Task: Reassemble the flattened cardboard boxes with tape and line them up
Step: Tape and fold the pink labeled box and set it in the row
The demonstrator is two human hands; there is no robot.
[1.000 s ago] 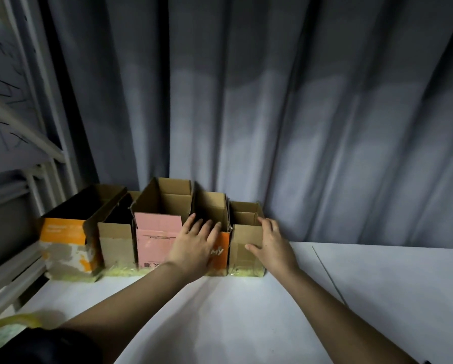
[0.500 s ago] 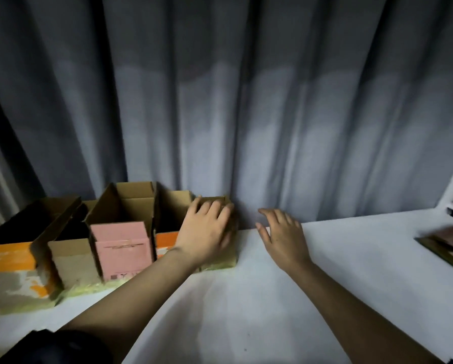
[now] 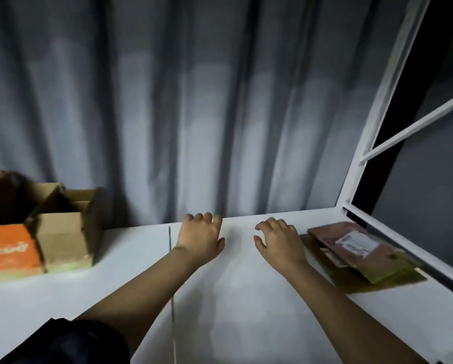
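A row of reassembled open-topped boxes stands at the left against the curtain; its right end is a plain brown box point(image 3: 64, 239) next to an orange-fronted box point(image 3: 9, 249). A stack of flattened cardboard boxes point(image 3: 362, 252) lies at the right on the white table point(image 3: 236, 298). My left hand point(image 3: 201, 239) hovers over the bare table middle, fingers relaxed, holding nothing. My right hand point(image 3: 279, 241) is just left of the flattened stack, fingers loosely spread, empty.
A grey curtain point(image 3: 194, 114) hangs along the table's back edge. A white metal frame point(image 3: 372, 114) rises at the right beside the flattened stack. A thin seam point(image 3: 171, 285) runs across the tabletop.
My view swung right. My left hand left the small brown box at the row's end, and both hands moved right over the table, toward the flattened stack now in view.
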